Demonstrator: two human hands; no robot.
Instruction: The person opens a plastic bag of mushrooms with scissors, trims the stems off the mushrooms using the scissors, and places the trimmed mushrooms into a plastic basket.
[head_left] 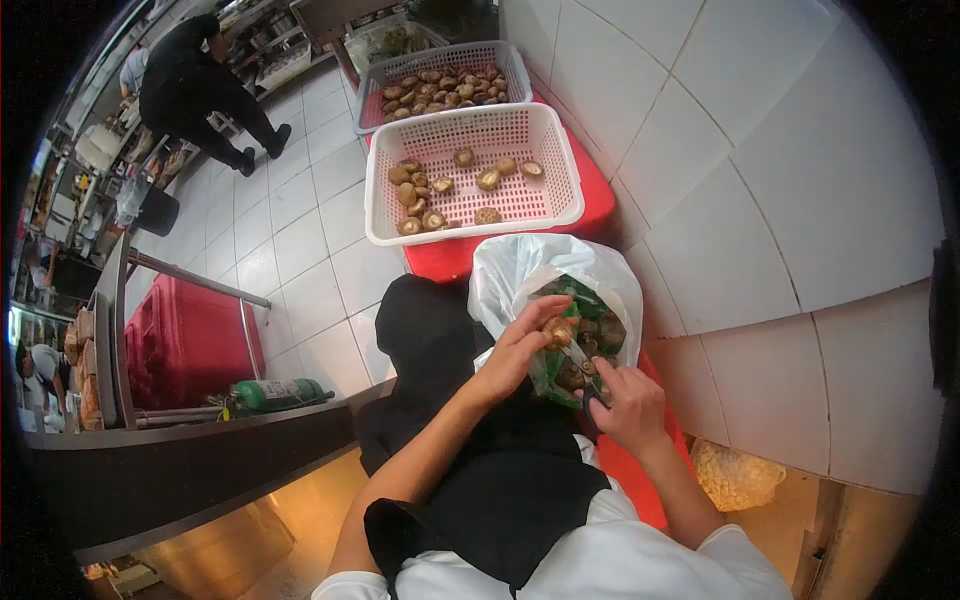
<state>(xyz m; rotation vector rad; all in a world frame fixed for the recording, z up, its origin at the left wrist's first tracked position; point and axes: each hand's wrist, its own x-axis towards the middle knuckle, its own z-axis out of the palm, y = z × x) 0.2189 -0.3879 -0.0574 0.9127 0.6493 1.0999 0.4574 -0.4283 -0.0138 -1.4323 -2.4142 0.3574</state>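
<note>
My left hand [522, 345] is closed around a brown mushroom [558, 331], held over an open white plastic bag [505, 262]. In my right hand [632, 402] is a pair of scissors [578, 358], its blades pointing at the underside of that mushroom. Inside the bag, dark mushrooms and green material show beneath my hands. Just beyond the bag, a white perforated basket [475, 120] holds several loose mushrooms along its left side and middle. Behind it, a grey basket [515, 70] is filled with many more brown mushrooms [445, 92].
Both baskets rest on a red surface [597, 190] along a tiled wall [720, 200]. To the left are a steel-edged counter, a red container [190, 335] and a green cylinder [280, 394]. A person in dark clothes [195, 90] bends over farther back on the tiled floor.
</note>
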